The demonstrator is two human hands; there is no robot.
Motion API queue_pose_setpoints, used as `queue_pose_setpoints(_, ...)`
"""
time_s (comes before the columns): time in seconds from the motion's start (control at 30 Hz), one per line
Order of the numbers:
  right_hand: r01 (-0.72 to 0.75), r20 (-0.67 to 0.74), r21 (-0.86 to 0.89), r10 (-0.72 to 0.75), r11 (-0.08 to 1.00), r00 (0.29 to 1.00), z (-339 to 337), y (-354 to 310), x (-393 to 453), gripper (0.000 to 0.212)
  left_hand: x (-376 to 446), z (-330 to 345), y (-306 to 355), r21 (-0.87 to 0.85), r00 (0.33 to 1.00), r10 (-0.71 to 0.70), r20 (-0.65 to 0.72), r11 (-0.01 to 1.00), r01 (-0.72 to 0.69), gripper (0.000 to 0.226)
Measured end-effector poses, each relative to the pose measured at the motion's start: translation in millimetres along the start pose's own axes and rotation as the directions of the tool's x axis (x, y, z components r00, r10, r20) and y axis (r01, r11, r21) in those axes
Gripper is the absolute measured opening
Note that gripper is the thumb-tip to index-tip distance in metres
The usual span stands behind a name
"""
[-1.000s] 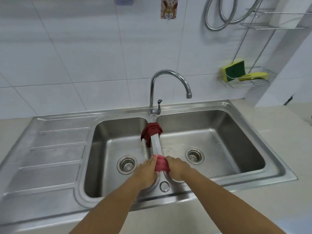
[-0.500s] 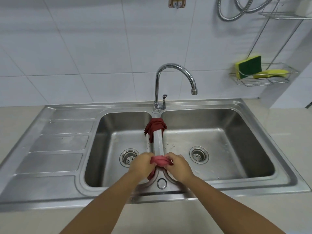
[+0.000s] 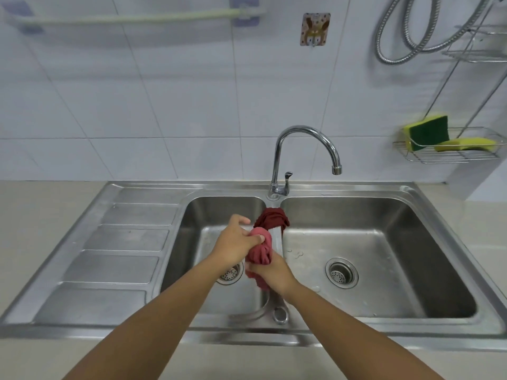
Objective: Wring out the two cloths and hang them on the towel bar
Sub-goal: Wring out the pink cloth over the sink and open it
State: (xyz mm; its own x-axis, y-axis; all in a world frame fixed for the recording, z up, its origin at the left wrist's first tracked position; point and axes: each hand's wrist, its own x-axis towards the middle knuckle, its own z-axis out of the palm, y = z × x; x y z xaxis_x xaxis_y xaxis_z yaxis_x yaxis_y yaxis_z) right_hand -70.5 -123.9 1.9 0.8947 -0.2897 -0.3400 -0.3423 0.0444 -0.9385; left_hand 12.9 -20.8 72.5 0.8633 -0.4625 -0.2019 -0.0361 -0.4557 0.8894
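Note:
A pink-red cloth (image 3: 260,250) is bunched and twisted between both my hands, held above the divider of the double sink (image 3: 274,237). My left hand (image 3: 233,242) grips its upper end and my right hand (image 3: 274,272) grips its lower end, with a tail hanging below. A darker red cloth (image 3: 271,218) lies draped over the divider just behind, near the tap base. The pale towel bar (image 3: 137,19) runs along the wall at the upper left, with nothing on it.
A chrome tap (image 3: 301,154) arches over the right basin (image 3: 384,256). The drainboard (image 3: 118,242) lies to the left. A wire rack (image 3: 450,152) with sponges hangs at the right. A shower hose (image 3: 397,37) and a wall hook (image 3: 314,28) sit above.
My hands have lifted the pink-red cloth off the divider and twisted it, the left hand moving up and away. The view has tilted up, bringing the towel bar into sight.

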Motion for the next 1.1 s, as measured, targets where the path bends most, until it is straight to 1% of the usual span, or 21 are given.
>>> queue_pose_setpoints(0.03, -0.024, 0.006, 0.023, 0.024, 0.999, 1.000, 4, -5, 1, 0.030, -1, -5, 1, -0.001, 1.000, -0.007, -0.026, 1.000, 0.007, 0.048)
queue_pose_setpoints(0.1, -0.059, 0.052, 0.004, 0.058, 0.998, 0.997, 11, -13, 5, 0.018, -3, -18, -2, -0.024, 0.996, -0.035, -0.083, 0.999, 0.033, 0.057)
queue_pose_setpoints(0.23, -0.121, 0.187, 0.037, 0.112, 0.992, 0.976, 24, -27, 11, 0.023, -6, -42, -10, -0.063, 0.987, -0.064, -0.144, 0.996, 0.055, 0.058)
queue_pose_setpoints(0.33, -0.203, 0.304, 0.115, 0.160, 0.973, 0.939, 27, -29, 16, 0.034, -8, -53, -18, -0.033, 0.998, -0.015, -0.068, 0.999, 0.013, 0.038)
queue_pose_setpoints(0.4, -0.233, 0.348, 0.090, 0.189, 0.968, 0.918, 30, -32, 18, 0.034, -7, -61, -28, 0.035, 0.999, 0.039, -0.003, 0.999, -0.039, 0.020)
queue_pose_setpoints(0.43, -0.242, 0.353, 0.069, 0.203, 0.968, 0.913, 29, -34, 18, 0.030, -8, -64, -33, 0.085, 0.997, 0.075, 0.028, 0.993, -0.077, 0.020)
queue_pose_setpoints(0.47, -0.255, 0.353, 0.053, 0.221, 0.966, 0.909, 30, -36, 19, 0.025, -9, -67, -38, 0.144, 0.991, 0.120, 0.058, 0.981, -0.127, 0.030)
queue_pose_setpoints(0.5, -0.279, 0.355, 0.043, 0.246, 0.959, 0.902, 30, -39, 20, 0.020, -10, -70, -44, 0.234, 0.979, 0.190, 0.077, 0.951, -0.203, 0.043)
queue_pose_setpoints(0.53, -0.313, 0.365, 0.041, 0.278, 0.949, 0.889, 30, -42, 20, 0.014, -11, -73, -50, 0.360, 0.952, 0.286, 0.106, 0.882, -0.305, 0.055)
queue_pose_setpoints(0.57, -0.360, 0.385, 0.050, 0.315, 0.932, 0.868, 30, -46, 20, 0.011, -10, -75, -58, 0.508, 0.906, 0.391, 0.164, 0.754, -0.417, 0.065)
queue_pose_setpoints(0.6, -0.413, 0.409, 0.065, 0.354, 0.908, 0.841, 31, -50, 20, 0.011, -8, -78, -67, 0.634, 0.850, 0.469, 0.239, 0.588, -0.502, 0.072)
queue_pose_setpoints(0.63, -0.467, 0.436, 0.077, 0.391, 0.881, 0.810, 32, -55, 20, 0.013, -7, -81, -76, 0.716, 0.803, 0.516, 0.297, 0.436, -0.545, 0.077)
queue_pose_setpoints(0.67, -0.510, 0.465, 0.074, 0.423, 0.857, 0.778, 32, -60, 20, 0.015, -6, -83, -83, 0.766, 0.776, 0.541, 0.324, 0.331, -0.551, 0.081)
queue_pose_setpoints(0.7, -0.540, 0.494, 0.052, 0.448, 0.840, 0.745, 33, -66, 19, 0.016, -4, -86, -89, 0.795, 0.767, 0.552, 0.328, 0.277, -0.539, 0.085)
queue_pose_setpoints(0.77, -0.563, 0.563, -0.032, 0.480, 0.826, 0.672, 34, -75, 17, 0.021, -2, -90, -97, 0.815, 0.764, 0.556, 0.327, 0.243, -0.526, 0.090)
queue_pose_setpoints(0.8, -0.558, 0.593, -0.092, 0.496, 0.825, 0.635, 36, -78, 17, 0.026, -1, -91, -101, 0.805, 0.740, 0.584, 0.333, 0.232, -0.546, 0.091)
queue_pose_setpoints(0.87, -0.527, 0.620, -0.229, 0.540, 0.818, 0.569, 40, -85, 16, 0.035, 3, -91, -103, 0.753, 0.679, 0.651, 0.339, 0.245, -0.611, 0.086)
queue_pose_setpoints(0.9, -0.505, 0.614, -0.287, 0.561, 0.814, 0.555, 43, -88, 16, 0.036, 5, -91, -101, 0.726, 0.659, 0.674, 0.333, 0.263, -0.636, 0.080)
queue_pose_setpoints(0.97, -0.445, 0.562, -0.375, 0.581, 0.814, 0.589, 46, -90, 20, 0.032, 9, -93, -92, 0.689, 0.648, 0.695, 0.311, 0.306, -0.657, 0.058)
queue_pose_setpoints(1.03, -0.366, 0.480, -0.457, 0.571, 0.811, 0.666, 49, -89, 26, 0.026, 13, -96, -84, 0.676, 0.661, 0.675, 0.329, 0.320, -0.664, 0.036)
queue_pose_setpoints(1.1, -0.246, 0.387, -0.576, 0.525, 0.780, 0.758, 53, -87, 32, 0.020, 18, -98, -80, 0.701, 0.687, 0.620, 0.379, 0.292, -0.651, 0.030)
